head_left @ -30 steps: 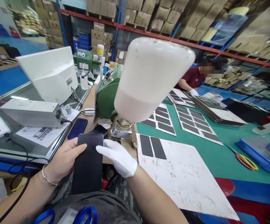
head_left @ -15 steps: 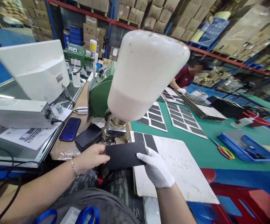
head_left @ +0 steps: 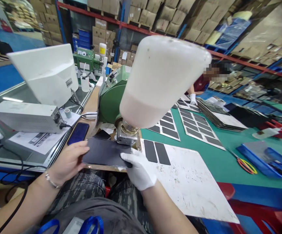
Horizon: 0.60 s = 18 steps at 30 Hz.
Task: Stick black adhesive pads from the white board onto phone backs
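Note:
My bare left hand [head_left: 69,161] grips the left end of a black rectangular panel [head_left: 105,152]. At its other end, my right hand [head_left: 141,169], in a white glove, pinches the panel near its right edge. The panel lies nearly level under the metal head [head_left: 126,136] of a green machine [head_left: 113,96], partly over a stack of black pieces [head_left: 103,134] that is mostly hidden behind it. To the right, a stained white board [head_left: 192,178] carries two black panels [head_left: 156,152] side by side at its upper left.
A large white plastic container [head_left: 160,84] tops the machine head. On the left are a blue-black phone [head_left: 78,133], a grey metal box [head_left: 30,117] and a white monitor [head_left: 50,74]. Scissors [head_left: 244,164] and a blue tray [head_left: 265,162] lie right. A co-worker [head_left: 201,84] is across the table.
Both hands have moved left with the panel, which now covers most of the black stack. The head view has shifted slightly. The co-worker's gloved hand has moved onto a sheet of panels.

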### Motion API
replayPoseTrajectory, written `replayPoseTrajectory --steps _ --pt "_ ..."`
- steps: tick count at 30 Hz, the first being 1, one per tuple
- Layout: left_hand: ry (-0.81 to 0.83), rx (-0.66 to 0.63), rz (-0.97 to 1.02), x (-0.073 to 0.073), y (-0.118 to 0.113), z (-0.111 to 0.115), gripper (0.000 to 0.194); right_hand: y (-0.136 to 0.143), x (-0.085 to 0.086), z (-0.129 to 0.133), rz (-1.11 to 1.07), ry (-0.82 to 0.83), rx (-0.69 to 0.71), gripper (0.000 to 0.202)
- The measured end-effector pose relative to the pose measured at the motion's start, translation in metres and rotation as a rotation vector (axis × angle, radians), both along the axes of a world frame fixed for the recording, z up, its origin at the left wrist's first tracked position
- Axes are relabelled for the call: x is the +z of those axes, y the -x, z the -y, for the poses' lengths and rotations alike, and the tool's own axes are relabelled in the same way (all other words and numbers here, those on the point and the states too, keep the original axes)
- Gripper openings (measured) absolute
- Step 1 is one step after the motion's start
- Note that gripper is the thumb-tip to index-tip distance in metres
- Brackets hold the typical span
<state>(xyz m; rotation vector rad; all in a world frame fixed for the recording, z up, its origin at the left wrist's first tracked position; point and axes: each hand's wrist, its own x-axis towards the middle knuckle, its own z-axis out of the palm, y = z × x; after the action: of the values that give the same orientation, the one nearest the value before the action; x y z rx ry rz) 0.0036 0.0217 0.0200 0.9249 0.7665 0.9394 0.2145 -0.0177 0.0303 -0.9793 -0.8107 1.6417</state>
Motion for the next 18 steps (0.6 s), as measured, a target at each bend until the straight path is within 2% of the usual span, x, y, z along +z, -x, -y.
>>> replayPoseTrajectory --steps 4,7,9,11,14,16,18 --pt "-0.022 0.114 -0.03 -0.003 0.048 0.009 0.011 0.044 0.006 -0.009 -0.019 0.003 0.108 0.024" --pt "-0.055 0.156 -0.117 -0.008 0.066 0.018 0.016 0.045 0.005 -0.013 0.09 -0.059 0.163 0.024" --pt "-0.112 0.083 -0.231 -0.007 0.069 0.02 0.02 0.034 0.0 -0.015 0.184 -0.094 0.158 0.024" --pt "-0.211 -0.106 -0.368 0.0 0.062 0.018 0.018 0.019 -0.008 -0.016 0.293 -0.088 0.184 0.032" --pt "-0.368 -0.455 -0.451 0.013 0.034 0.008 0.015 0.001 -0.015 -0.009 0.564 -0.088 0.32 0.05" --pt "-0.311 -0.573 -0.377 0.015 0.009 0.001 0.014 -0.008 -0.017 0.001 0.698 -0.091 0.38 0.04" --pt "-0.165 -0.592 -0.274 0.008 -0.018 -0.005 0.015 -0.016 -0.016 0.013 0.66 -0.048 0.36 0.027"
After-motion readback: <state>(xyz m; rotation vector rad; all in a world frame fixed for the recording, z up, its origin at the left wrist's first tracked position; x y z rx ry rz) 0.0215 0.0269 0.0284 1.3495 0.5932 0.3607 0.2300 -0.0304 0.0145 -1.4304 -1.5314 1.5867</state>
